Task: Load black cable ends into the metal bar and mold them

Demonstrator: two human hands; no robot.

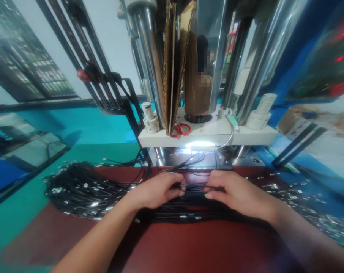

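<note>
Forearms (pixel 103 231) converging | left hand (pixel 157 190), right hand (pixel 234 193) level, facing | fingers (pixel 176 177) pinching black cable (pixel 195 185)

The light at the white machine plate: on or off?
On: the light shows as a bright white glow along the lower front edge of the white machine plate.

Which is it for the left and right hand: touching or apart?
Apart. The head view shows black cables spanning a visible gap between left hand and right hand.
</note>
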